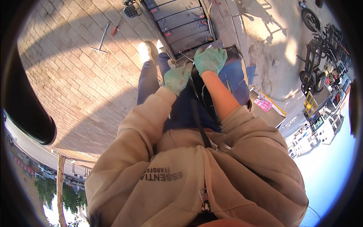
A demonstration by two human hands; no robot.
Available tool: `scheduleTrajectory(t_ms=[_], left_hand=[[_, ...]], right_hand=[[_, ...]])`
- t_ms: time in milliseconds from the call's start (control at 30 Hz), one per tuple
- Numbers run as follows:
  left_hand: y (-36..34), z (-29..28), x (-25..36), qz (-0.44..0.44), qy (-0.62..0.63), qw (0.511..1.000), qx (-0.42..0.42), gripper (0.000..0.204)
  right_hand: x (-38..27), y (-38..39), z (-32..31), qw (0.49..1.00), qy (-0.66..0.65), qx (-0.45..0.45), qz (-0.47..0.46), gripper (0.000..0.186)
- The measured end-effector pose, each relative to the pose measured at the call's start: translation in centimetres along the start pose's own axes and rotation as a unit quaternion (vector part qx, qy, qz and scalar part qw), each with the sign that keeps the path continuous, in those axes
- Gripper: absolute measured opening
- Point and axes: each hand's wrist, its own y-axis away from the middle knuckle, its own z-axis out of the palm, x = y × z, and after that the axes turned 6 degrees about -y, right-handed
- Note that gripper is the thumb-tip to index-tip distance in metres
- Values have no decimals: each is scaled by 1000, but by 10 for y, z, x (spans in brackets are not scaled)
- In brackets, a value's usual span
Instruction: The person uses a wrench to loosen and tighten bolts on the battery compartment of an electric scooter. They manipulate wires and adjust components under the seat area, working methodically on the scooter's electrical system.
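Observation:
Both my hands wear pale green work gloves and meet at the near end of an open battery compartment (172, 51). Several dark batteries (181, 18) with red terminal caps lie in a row inside it. My left hand (177, 79) is closed at the compartment's near left corner, its fingertips close to the other hand. Bent over the near edge, my right hand (210, 61) has its fingers closed, and a small pale tip shows beyond them. A thin wire or rod runs beside its fingers. What either hand grips is mostly hidden.
On the brick paving (72, 75) at left lie a T-handle wrench (103, 39) and a red-handled screwdriver (114, 31). A black pedal (131, 11) sticks out beside the compartment. Parked vehicle frames (314, 60) stand at far right. A blue panel (232, 73) lies by my right forearm.

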Motion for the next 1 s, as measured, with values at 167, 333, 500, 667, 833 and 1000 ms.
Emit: scheduleTrajectory(t_ms=[167,333,500,667,833,1000], left_hand=[[1,6,5,-29,1,1000,-6,64],[15,51,18,-53,169,976,127,66],[4,72,25,-75,201,970,118,67],[0,37,9,-45,194,972,126,70],[-11,4,-40,-78,87,990,82,34],[-49,-11,-43,67,-151,985,-43,20]], right_hand=[[0,-3,5,1000,2,14,-18,49],[-5,-2,18,981,-79,48,-168,38],[-9,-21,9,968,-91,-81,-220,41],[-44,-36,-16,938,-85,-170,-290,51],[-58,-12,-34,918,-39,-288,-270,45],[-39,13,-35,912,12,-305,-273,37]])
